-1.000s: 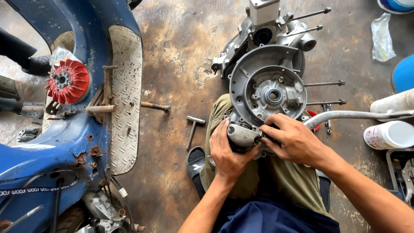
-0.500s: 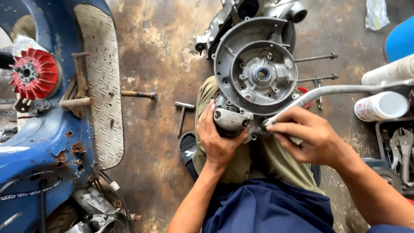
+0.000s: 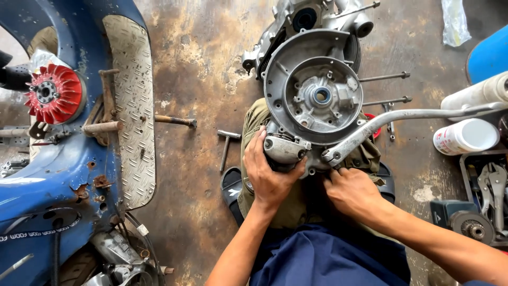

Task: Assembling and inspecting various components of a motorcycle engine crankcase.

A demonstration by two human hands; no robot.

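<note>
Engine casing (image 3: 315, 95), grey aluminium with a round open housing, rests against the seated person's knees on the stained concrete floor (image 3: 201, 69). The left hand (image 3: 270, 175) wraps its fingers closed around a small cylindrical part (image 3: 284, 149) at the casing's lower edge. The right hand (image 3: 353, 191) sits just beside it, fingers curled tight against the casing's underside; whether they pinch anything cannot be told. A bent metal lever (image 3: 402, 119) runs from that spot out to the right. A blue scooter frame (image 3: 58, 175) with a red finned flywheel (image 3: 54, 94) lies well apart on the left, and a T-handle wrench (image 3: 226, 145) lies between.
</note>
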